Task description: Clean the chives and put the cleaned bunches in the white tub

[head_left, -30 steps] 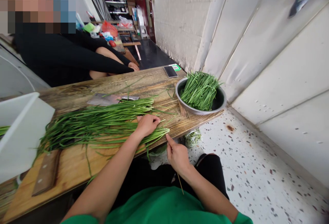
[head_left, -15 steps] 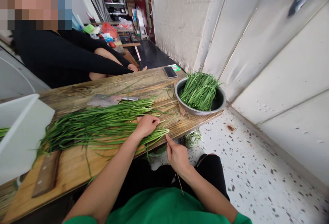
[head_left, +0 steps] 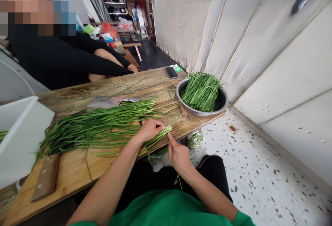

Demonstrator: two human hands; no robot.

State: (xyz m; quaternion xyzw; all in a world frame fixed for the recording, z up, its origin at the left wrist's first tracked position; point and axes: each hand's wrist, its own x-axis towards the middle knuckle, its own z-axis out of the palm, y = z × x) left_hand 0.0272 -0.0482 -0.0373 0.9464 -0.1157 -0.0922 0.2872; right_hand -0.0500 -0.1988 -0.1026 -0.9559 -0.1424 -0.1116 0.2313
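Note:
Long garlic chives (head_left: 103,122) lie spread over the cutting board (head_left: 75,169), their pale ends pointing right. My left hand (head_left: 151,129) is closed around a small bunch, whose cut ends (head_left: 166,129) stick out past my fingers near the table's front edge. Just below those ends, my right hand (head_left: 178,154) is closed on a thin bamboo skewer (head_left: 180,182). The skewer's lower part hangs below my palm; its upper tip, by the chive ends, is hard to make out. My right fingertip is close to the stems.
A metal bowl (head_left: 201,112) of chives stands at the table's right end, near loose skewers (head_left: 184,112) and a phone (head_left: 171,72). A cleaver (head_left: 103,102) lies behind the chives; a wooden knife handle (head_left: 46,177) and white bin (head_left: 28,139) are left. Another person (head_left: 77,56) sits opposite.
My left hand has shifted slightly right, and the bunch's ends now sit closer together. The skewer under my right hand has tilted a little. The other person's hand has drawn back slightly.

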